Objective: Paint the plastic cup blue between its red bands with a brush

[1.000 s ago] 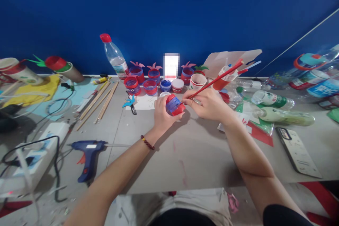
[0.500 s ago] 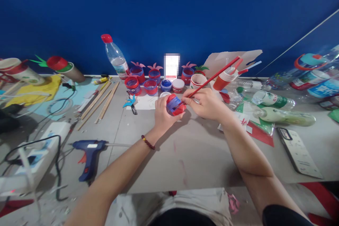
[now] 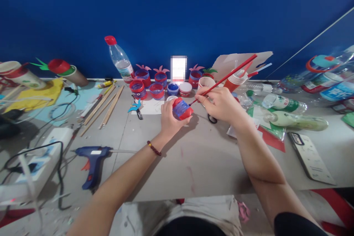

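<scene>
My left hand (image 3: 170, 122) is wrapped round a small red cup with a blue painted band (image 3: 181, 109), tilted on its side just above the table. Between the fingers of my right hand (image 3: 218, 104) is a long red paintbrush (image 3: 229, 73), its dark tip at the cup's right side. Just beyond the cup stand an open jar of blue paint (image 3: 173, 89) and a jar with a pale lid (image 3: 185, 89). Several red and blue painted cups (image 3: 156, 91) line the wall, some with pink leaf-shaped tops.
A blue glue gun (image 3: 93, 162) and a white power strip (image 3: 45, 160) with cables lie left. Wooden sticks (image 3: 110, 107) and a water bottle (image 3: 121, 61) are farther back. Plastic bottles (image 3: 298, 121) and a phone (image 3: 312, 158) lie right. Scissors (image 3: 212, 118) show partly under my right hand.
My right hand has moved slightly up and right with the paintbrush, drawing its tip from the middle of the blue band to the cup's right side. The left hand holds nearly still.
</scene>
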### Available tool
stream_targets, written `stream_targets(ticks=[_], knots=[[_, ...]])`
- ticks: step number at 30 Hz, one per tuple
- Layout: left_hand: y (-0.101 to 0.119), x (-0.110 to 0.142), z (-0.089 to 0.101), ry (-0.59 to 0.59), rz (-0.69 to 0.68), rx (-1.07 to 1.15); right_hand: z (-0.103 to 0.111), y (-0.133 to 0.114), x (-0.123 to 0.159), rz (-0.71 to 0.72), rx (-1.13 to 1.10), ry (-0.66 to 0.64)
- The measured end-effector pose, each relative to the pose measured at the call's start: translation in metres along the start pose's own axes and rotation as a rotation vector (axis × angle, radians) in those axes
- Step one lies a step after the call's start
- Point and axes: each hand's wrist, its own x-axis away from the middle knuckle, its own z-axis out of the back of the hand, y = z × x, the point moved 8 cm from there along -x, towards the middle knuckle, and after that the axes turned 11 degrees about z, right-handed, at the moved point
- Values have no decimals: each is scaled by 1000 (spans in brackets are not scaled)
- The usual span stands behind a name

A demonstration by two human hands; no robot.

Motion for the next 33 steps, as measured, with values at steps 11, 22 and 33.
stream_targets(ticks=[11,22,33], knots=[[-1,0,-1,-14,5,-35,-9,-15,0,59,-60,-24],[1,-1,-3,-27,20,-48,-18,-25,0,150,-203,-61],[2,1,0,1,-36,-22,-6,-10,-2,88,-116,27]])
